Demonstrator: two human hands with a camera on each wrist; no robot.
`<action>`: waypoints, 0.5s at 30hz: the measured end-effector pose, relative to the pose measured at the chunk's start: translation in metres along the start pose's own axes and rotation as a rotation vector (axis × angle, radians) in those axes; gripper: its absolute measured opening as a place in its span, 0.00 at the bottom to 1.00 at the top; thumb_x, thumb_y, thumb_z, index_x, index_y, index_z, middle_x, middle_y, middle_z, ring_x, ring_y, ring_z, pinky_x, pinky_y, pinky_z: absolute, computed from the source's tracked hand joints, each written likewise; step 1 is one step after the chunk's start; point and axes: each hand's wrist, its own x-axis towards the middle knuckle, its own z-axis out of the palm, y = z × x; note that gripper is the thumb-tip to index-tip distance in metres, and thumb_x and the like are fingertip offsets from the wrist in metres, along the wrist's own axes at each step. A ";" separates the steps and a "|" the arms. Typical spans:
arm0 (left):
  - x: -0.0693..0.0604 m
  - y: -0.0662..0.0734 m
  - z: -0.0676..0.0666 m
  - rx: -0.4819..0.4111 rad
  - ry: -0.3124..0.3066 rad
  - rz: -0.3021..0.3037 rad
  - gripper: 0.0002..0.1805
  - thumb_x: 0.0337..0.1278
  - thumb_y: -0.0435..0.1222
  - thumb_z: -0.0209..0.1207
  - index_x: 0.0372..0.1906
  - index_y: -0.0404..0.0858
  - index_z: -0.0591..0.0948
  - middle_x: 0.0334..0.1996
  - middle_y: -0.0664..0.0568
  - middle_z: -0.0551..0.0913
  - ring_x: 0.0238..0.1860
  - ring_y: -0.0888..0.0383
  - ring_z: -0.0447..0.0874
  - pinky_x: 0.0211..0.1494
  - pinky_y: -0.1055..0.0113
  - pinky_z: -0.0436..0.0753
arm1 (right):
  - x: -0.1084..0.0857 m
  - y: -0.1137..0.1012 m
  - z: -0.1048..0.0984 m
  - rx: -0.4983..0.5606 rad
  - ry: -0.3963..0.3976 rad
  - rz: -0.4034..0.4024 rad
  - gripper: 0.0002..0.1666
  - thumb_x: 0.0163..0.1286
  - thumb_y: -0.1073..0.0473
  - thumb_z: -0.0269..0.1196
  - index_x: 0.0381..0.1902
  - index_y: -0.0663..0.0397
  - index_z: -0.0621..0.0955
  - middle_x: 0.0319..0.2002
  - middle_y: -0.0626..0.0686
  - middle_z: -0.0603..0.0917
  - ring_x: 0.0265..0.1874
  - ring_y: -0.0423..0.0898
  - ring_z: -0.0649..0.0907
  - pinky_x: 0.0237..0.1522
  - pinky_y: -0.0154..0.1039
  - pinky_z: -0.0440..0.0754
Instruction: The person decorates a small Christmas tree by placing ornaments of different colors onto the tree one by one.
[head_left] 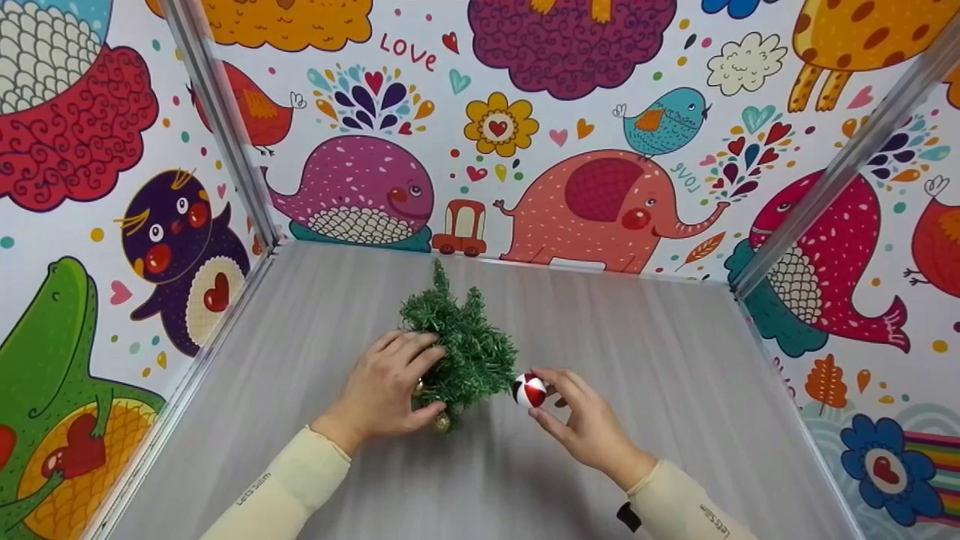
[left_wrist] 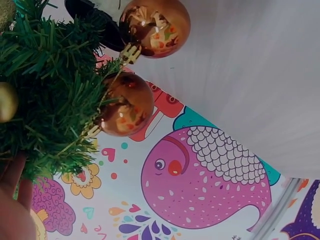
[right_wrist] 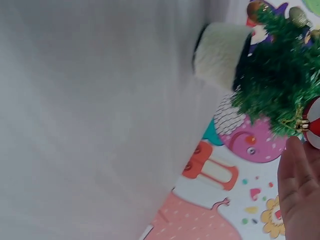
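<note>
A small green Christmas tree (head_left: pixel 472 349) stands on the table, its tip pointing away from me. My left hand (head_left: pixel 382 386) grips its left side, fingers among the branches and thumb low near a gold bauble (head_left: pixel 442 422). Just right of the tree, my right hand (head_left: pixel 589 420) pinches a red and white bauble (head_left: pixel 530 391) between thumb and fingers. In the right wrist view, this bauble's gold cap (right_wrist: pixel 303 125) is close to the branches; whether it touches them I cannot tell. Shiny copper baubles (left_wrist: pixel 159 27) hang from the tree in the left wrist view.
The tree's base is a white, fuzzy-looking pot (right_wrist: pixel 222 55) with dark edges. Around the grey table (head_left: pixel 637 337) stand walls (head_left: pixel 585 127) printed with cartoon animals, with metal rails (head_left: pixel 225 127) at the corners.
</note>
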 end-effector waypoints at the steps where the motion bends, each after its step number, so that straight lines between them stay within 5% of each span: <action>1: 0.000 0.000 0.000 0.006 0.002 0.001 0.40 0.40 0.59 0.71 0.57 0.39 0.79 0.57 0.44 0.79 0.57 0.46 0.78 0.64 0.50 0.70 | 0.001 -0.002 0.001 0.017 0.003 -0.015 0.33 0.65 0.58 0.70 0.68 0.49 0.74 0.56 0.46 0.79 0.45 0.41 0.81 0.36 0.40 0.84; 7: 0.003 0.005 -0.001 0.030 0.025 0.011 0.39 0.38 0.59 0.71 0.55 0.39 0.81 0.57 0.44 0.80 0.58 0.46 0.77 0.65 0.51 0.69 | 0.007 -0.014 0.005 0.130 0.021 -0.026 0.32 0.64 0.59 0.71 0.64 0.50 0.75 0.53 0.45 0.80 0.44 0.42 0.81 0.36 0.38 0.83; 15: 0.007 0.014 0.002 0.047 0.113 0.034 0.37 0.39 0.58 0.71 0.53 0.38 0.82 0.58 0.43 0.80 0.60 0.45 0.76 0.65 0.49 0.69 | 0.016 -0.034 0.007 0.269 0.060 0.083 0.31 0.59 0.66 0.74 0.59 0.58 0.76 0.50 0.50 0.81 0.42 0.47 0.83 0.34 0.45 0.84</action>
